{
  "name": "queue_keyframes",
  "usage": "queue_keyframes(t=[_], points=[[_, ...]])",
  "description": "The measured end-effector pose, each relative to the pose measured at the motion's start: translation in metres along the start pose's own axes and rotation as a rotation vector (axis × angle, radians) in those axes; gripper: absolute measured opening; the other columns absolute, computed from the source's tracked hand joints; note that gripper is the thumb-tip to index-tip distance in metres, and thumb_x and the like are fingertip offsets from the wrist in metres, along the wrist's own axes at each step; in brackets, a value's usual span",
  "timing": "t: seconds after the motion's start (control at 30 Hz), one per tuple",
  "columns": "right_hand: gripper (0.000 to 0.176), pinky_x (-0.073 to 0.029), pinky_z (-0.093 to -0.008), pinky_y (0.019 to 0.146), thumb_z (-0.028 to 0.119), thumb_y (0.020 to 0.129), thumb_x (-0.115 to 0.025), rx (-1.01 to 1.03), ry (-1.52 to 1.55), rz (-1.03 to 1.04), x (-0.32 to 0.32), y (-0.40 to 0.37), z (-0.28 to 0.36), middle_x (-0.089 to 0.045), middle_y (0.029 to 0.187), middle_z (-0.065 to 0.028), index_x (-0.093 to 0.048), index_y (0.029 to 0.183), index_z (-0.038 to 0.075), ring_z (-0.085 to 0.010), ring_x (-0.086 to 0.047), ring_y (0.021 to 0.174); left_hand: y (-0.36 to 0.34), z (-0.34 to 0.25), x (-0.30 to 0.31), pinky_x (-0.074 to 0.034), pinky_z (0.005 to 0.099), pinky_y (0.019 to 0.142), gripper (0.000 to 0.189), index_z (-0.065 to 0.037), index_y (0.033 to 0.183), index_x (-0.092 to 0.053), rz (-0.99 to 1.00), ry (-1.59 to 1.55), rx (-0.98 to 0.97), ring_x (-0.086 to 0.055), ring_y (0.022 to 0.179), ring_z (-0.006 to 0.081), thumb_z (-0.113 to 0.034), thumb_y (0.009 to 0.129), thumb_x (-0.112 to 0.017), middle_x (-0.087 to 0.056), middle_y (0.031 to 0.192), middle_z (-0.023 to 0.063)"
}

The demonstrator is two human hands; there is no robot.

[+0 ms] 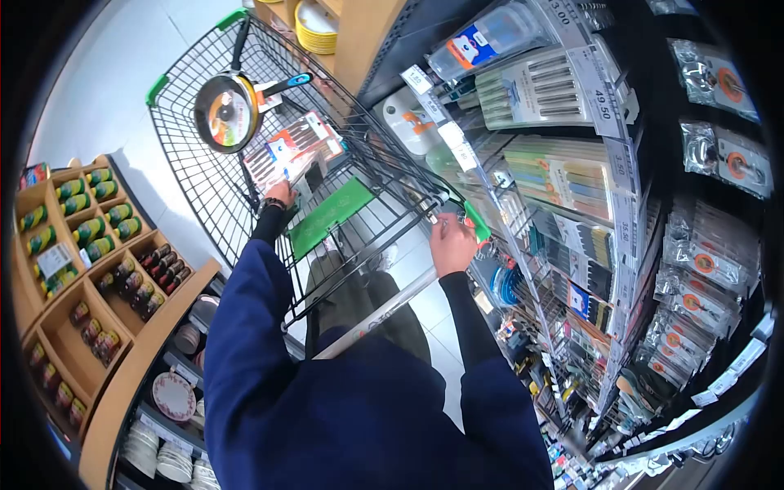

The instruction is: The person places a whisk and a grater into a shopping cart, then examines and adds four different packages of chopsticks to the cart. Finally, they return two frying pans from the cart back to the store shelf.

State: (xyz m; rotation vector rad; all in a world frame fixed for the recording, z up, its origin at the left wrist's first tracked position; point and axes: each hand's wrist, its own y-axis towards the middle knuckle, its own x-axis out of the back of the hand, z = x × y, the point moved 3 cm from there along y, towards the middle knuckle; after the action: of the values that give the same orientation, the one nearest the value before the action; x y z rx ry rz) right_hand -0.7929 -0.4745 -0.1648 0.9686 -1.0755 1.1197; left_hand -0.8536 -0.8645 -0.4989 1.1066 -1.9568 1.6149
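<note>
A wire shopping cart point(192, 175) with green corner pieces stands in front of me. My left hand point(279, 194) reaches over its side, fingers curled at the near edge of a flat, clear-fronted pack of utensils point(282, 151) with a blue and orange label. Beyond that pack, a black frying pan point(226, 113) with a round label lies in the cart, and a second pan's blue-tipped handle point(287, 84) sticks out beside it. My right hand point(453, 242) is closed around the end of the cart's handle bar point(384, 310), beside a green corner piece. Its fingertips are partly hidden.
A shelf rack point(600, 122) of packaged kitchen tools and price tags runs close along the right. On the left, a wooden display point(94, 306) holds jars and bottles, with plates point(174, 396) below. Yellow bowls point(317, 24) stand on a shelf beyond the cart. White floor tiles point(135, 49) show alongside.
</note>
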Motion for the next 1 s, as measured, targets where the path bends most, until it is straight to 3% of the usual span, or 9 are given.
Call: queue_keyframes(t=[0.1,0.3,0.37,0.5,0.57,0.63,0.77,0.9,1.0], points=[[0.008,-0.048,-0.0381,0.070,0.012,0.078,-0.065,-0.003,0.003,-0.004,-0.001,0.002,0.000,-0.058,0.055,-0.0032,-0.064,0.086,0.014,-0.0258,-0.061,0.061,0.024,-0.006,-0.019,-0.051,0.0510,0.084,0.044,-0.008,0.115,-0.059,0.047,-0.036,-0.108,-0.064,0.099,0.0405,-0.041,0.087,-0.064,-0.067,0.103,0.0214],[0.007,-0.048,-0.0370,0.068,0.010,0.078,-0.065,-0.006,-0.003,-0.015,-0.003,0.003,-0.001,-0.057,0.054,-0.0031,-0.064,0.084,0.013,-0.0254,-0.060,0.059,0.063,-0.023,-0.017,-0.049,0.0470,0.089,0.048,-0.005,0.116,-0.058,0.179,-0.100,-0.111,-0.061,0.107,0.0414,-0.043,0.087,-0.064,-0.065,0.112,0.0245],[0.006,-0.047,-0.0365,0.068,0.010,0.078,-0.065,0.012,-0.009,-0.034,-0.002,0.003,0.001,-0.056,0.054,-0.0034,-0.063,0.083,0.013,-0.0253,-0.059,0.057,0.089,-0.017,-0.030,-0.047,0.0449,0.093,0.053,-0.006,0.124,-0.056,0.178,-0.151,-0.105,-0.059,0.111,0.0403,-0.041,0.085,-0.064,-0.063,0.116,0.0257],[0.006,-0.047,-0.0363,0.067,0.009,0.077,-0.066,-0.035,-0.003,-0.013,-0.003,0.003,0.000,-0.056,0.053,-0.0035,-0.063,0.082,0.012,-0.0254,-0.058,0.056,0.117,-0.006,-0.058,-0.044,0.0420,0.098,0.054,-0.001,0.123,-0.056,0.221,-0.171,-0.041,-0.056,0.118,0.0375,-0.034,0.082,-0.065,-0.060,0.124,0.0251],[0.007,-0.047,-0.0360,0.068,0.009,0.077,-0.066,-0.032,0.022,-0.019,-0.001,0.003,0.001,-0.055,0.053,-0.0030,-0.063,0.082,0.012,-0.0254,-0.058,0.055,0.110,-0.013,-0.062,-0.044,0.0469,0.097,0.051,-0.003,0.128,-0.054,0.228,-0.172,-0.057,-0.055,0.117,0.0405,-0.024,0.082,-0.060,-0.059,0.125,0.0239],[0.007,-0.047,-0.0360,0.067,0.008,0.077,-0.066,-0.046,0.053,-0.022,0.001,0.001,0.000,-0.055,0.053,-0.0027,-0.064,0.082,0.012,-0.0249,-0.057,0.055,0.080,-0.031,-0.026,-0.045,0.0484,0.093,0.053,-0.004,0.130,-0.051,-0.313,-0.028,-0.032,-0.054,0.113,0.0397,-0.020,0.081,-0.062,-0.057,0.121,0.0212],[0.007,-0.047,-0.0358,0.065,0.007,0.078,-0.066,-0.099,0.126,-0.089,0.004,-0.002,-0.001,-0.052,0.052,-0.0022,-0.066,0.082,0.012,-0.0231,-0.055,0.054,0.064,-0.033,-0.022,-0.044,0.0471,0.093,0.053,-0.003,0.130,-0.049,-0.653,-0.107,-0.217,-0.051,0.112,0.0391,-0.018,0.081,-0.063,-0.055,0.118,0.0212],[0.009,-0.046,-0.0358,0.063,0.005,0.078,-0.065,-0.123,0.236,-0.196,0.008,-0.006,-0.005,-0.052,0.052,-0.0023,-0.067,0.083,0.011,-0.0226,-0.055,0.055,0.012,-0.029,-0.009,-0.041,0.0484,0.097,0.050,-0.002,0.131,-0.049,-0.437,-0.265,-0.175,-0.051,0.112,0.0418,-0.014,0.084,-0.062,-0.056,0.118,0.0244],[0.012,-0.046,-0.0340,0.063,0.003,0.077,-0.065,-0.133,0.290,-0.245,0.009,-0.007,-0.002,-0.056,0.056,-0.0025,-0.068,0.086,0.010,-0.0214,-0.056,0.054,-0.038,-0.018,-0.009,-0.045,0.0461,0.091,0.042,0.002,0.121,-0.058,-0.384,-0.333,-0.294,-0.057,0.104,0.0420,-0.016,0.084,-0.065,-0.063,0.106,0.0252]])
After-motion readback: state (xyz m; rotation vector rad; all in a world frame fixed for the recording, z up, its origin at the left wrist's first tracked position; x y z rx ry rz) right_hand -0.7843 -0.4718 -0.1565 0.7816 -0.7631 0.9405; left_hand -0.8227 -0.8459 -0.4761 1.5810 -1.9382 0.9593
